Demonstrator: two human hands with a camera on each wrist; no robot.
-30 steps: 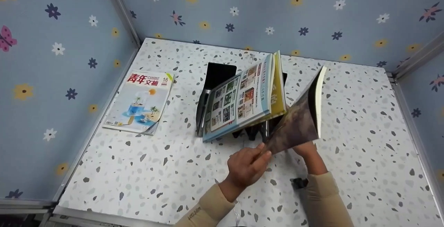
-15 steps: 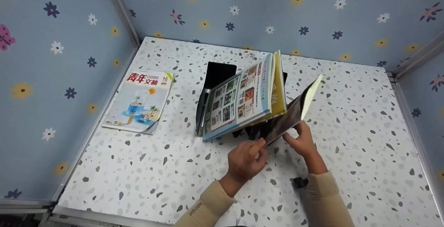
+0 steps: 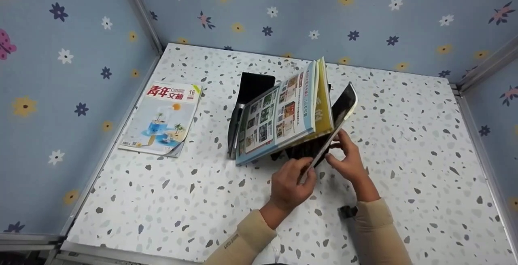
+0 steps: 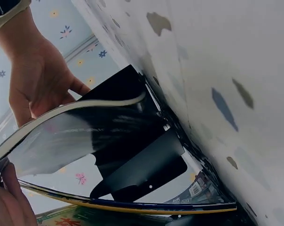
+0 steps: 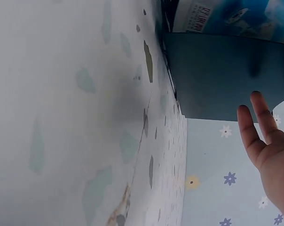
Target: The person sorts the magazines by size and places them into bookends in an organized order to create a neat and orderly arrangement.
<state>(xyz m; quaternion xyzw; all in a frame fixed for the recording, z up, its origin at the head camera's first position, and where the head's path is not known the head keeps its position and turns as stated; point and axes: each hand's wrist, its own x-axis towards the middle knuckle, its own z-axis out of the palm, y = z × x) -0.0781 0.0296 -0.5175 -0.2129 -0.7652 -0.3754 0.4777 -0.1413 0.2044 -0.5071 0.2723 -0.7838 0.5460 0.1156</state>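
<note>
A thin, dark-covered book (image 3: 344, 100) stands tilted at the right of a black book rack (image 3: 255, 88). My left hand (image 3: 290, 184) pinches its lower near corner; in the left wrist view the book (image 4: 62, 113) bends in a curve above those fingers. Beside its right face is my right hand (image 3: 349, 160), fingers extended and thumb apart, at or near the cover; contact is hard to tell. In the right wrist view the right hand (image 5: 276, 157) has spread fingers by a black panel (image 5: 217, 75). A light-blue book (image 3: 279, 115) and a yellow one (image 3: 323, 113) lean in the rack.
A magazine (image 3: 160, 119) with a beach picture lies flat at the left of the speckled table (image 3: 162, 204). Flower-patterned panels (image 3: 291, 14) enclose the back and sides. A small black object (image 3: 347, 211) sits by the right sleeve.
The dark book has swung left and steeper, closer to the rack, with the left hand still at its corner. My right hand has come out from behind it and risen along its right side.
</note>
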